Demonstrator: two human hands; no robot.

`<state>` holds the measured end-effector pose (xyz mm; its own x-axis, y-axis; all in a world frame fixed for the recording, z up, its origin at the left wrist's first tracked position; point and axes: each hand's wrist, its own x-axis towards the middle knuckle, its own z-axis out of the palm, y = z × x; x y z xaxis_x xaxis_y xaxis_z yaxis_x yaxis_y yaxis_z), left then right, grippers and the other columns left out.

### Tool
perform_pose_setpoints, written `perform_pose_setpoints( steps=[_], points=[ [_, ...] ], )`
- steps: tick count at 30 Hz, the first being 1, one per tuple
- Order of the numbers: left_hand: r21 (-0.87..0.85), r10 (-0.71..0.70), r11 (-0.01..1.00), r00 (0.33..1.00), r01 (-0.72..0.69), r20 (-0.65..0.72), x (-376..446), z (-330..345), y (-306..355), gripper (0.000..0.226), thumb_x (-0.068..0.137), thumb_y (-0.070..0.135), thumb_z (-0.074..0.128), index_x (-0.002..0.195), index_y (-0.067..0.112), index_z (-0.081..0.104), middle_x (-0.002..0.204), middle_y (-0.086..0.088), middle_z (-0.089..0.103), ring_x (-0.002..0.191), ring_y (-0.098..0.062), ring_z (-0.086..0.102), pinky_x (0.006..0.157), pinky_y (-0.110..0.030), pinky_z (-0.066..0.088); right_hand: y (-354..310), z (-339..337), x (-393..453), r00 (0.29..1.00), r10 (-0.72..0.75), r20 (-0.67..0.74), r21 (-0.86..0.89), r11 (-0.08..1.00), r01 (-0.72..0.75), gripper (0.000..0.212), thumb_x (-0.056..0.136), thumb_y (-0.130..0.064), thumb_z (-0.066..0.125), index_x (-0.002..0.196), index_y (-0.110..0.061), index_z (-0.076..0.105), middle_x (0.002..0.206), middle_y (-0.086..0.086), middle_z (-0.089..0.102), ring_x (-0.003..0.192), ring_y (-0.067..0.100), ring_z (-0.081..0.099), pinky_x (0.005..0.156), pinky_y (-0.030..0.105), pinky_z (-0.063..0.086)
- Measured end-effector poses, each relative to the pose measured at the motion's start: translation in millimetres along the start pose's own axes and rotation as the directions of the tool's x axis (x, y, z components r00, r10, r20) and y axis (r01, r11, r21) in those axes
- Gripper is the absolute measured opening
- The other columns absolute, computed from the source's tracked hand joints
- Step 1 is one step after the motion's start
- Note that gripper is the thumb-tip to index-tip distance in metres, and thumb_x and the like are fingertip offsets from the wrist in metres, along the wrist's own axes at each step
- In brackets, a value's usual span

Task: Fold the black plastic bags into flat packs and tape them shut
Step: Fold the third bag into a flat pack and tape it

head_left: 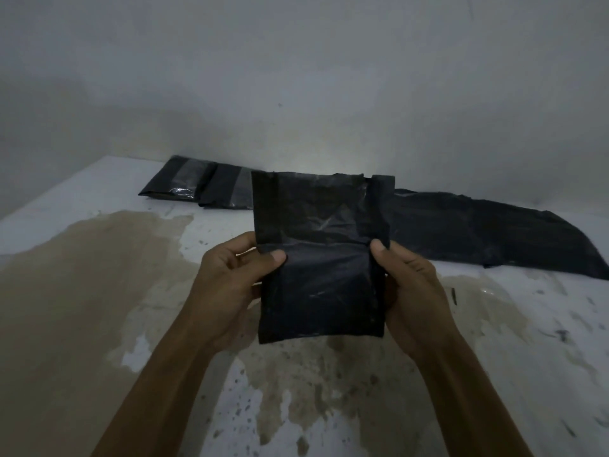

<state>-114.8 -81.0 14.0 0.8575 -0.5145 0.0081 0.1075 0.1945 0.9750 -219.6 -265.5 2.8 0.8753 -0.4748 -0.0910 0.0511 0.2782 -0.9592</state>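
I hold a folded black plastic bag up in front of me, above the stained white surface. My left hand grips its left edge, thumb pressed on the front face at the crease, fingers curled behind. My right hand grips the right edge the same way, thumb on the front near the crease, fingers behind the plastic. The bag shows a horizontal fold line level with both thumbs: the lower half is a thicker flat rectangle, the upper half stands up as a thinner flap with narrow folded strips along both sides. Behind it, at the back of the surface near the wall, two taped packs lie side by side, touching, each with a glossy clear strip across it. To the right, a long unfolded black bag lies flat along the back, partly hidden behind the one in my hands. Brown patches mark the surface beneath my forearms.
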Motion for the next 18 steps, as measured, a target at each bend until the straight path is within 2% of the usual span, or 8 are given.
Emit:
perform_pose_setpoints(
  steps=[4, 9, 11, 13, 15, 18],
  points=[
    [-0.029, 0.047, 0.998, 0.999, -0.048, -0.015, -1, 0, 0, 0.024, 0.083, 0.003, 0.061, 0.102, 0.015, 0.07, 0.096, -0.006, 0.077, 0.087, -0.022, 0.073, 0.073, -0.035, 0.058, -6, -1, -3, 0.995, -0.054, 0.084, 0.017, 0.998, 0.052, 0.034, 0.09, -0.025, 0.052, 0.116, -0.008, 0.065, 0.119, 0.009, 0.068, 0.111, 0.029, 0.064, 0.089, 0.042, 0.051],
    [-0.083, 0.101, 0.991, 0.995, -0.101, 0.003, 0, -6, 2, 0.025, 0.069, 0.007, 0.066, 0.088, 0.019, 0.077, 0.091, -0.008, 0.076, 0.084, -0.021, 0.071, 0.067, -0.034, 0.058, -9, -3, -5, 0.977, -0.144, 0.156, -0.021, 0.989, 0.149, 0.028, 0.096, -0.013, 0.045, 0.114, -0.009, 0.065, 0.116, 0.014, 0.066, 0.103, 0.029, 0.065, 0.079, 0.033, 0.053],
    [-0.082, 0.138, 0.987, 0.99, -0.135, 0.029, -1, -8, 4, 0.023, 0.062, 0.006, 0.068, 0.078, 0.02, 0.078, 0.086, -0.004, 0.075, 0.081, -0.019, 0.071, 0.064, -0.031, 0.058, -10, -1, -7, 0.969, -0.182, 0.168, -0.03, 0.981, 0.189, 0.028, 0.096, -0.011, 0.043, 0.104, -0.012, 0.07, 0.107, 0.012, 0.068, 0.095, 0.026, 0.065, 0.074, 0.031, 0.053],
    [-0.086, 0.162, 0.984, 0.985, -0.156, 0.063, 0, -10, 3, 0.018, 0.063, 0.008, 0.067, 0.072, 0.019, 0.079, 0.083, -0.001, 0.075, 0.078, -0.017, 0.072, 0.063, -0.027, 0.058, -12, 0, -8, 0.965, -0.203, 0.167, 0.001, 0.979, 0.206, 0.029, 0.089, -0.008, 0.044, 0.085, -0.015, 0.072, 0.099, 0.006, 0.071, 0.09, 0.02, 0.066, 0.068, 0.027, 0.055],
    [-0.092, 0.157, 0.985, 0.984, -0.149, 0.079, 0, -12, 3, 0.023, 0.067, 0.003, 0.06, 0.068, 0.017, 0.078, 0.081, -0.002, 0.075, 0.074, -0.017, 0.071, 0.064, -0.027, 0.06, -13, 1, -9, 0.963, -0.194, 0.184, 0.042, 0.981, 0.19, 0.038, 0.09, 0.0, 0.039, 0.07, -0.015, 0.069, 0.107, 0.01, 0.072, 0.101, 0.024, 0.067, 0.073, 0.032, 0.058],
    [-0.115, 0.146, 0.984, 0.983, -0.133, 0.115, -1, -13, 5, 0.025, 0.07, 0.002, 0.056, 0.068, 0.015, 0.077, 0.082, -0.004, 0.074, 0.072, -0.019, 0.071, 0.063, -0.03, 0.061, -12, 2, -7, 0.968, -0.168, 0.185, 0.061, 0.985, 0.159, 0.05, 0.096, 0.006, 0.028, 0.064, -0.014, 0.06, 0.111, 0.019, 0.07, 0.108, 0.031, 0.065, 0.082, 0.043, 0.057]
  ],
)
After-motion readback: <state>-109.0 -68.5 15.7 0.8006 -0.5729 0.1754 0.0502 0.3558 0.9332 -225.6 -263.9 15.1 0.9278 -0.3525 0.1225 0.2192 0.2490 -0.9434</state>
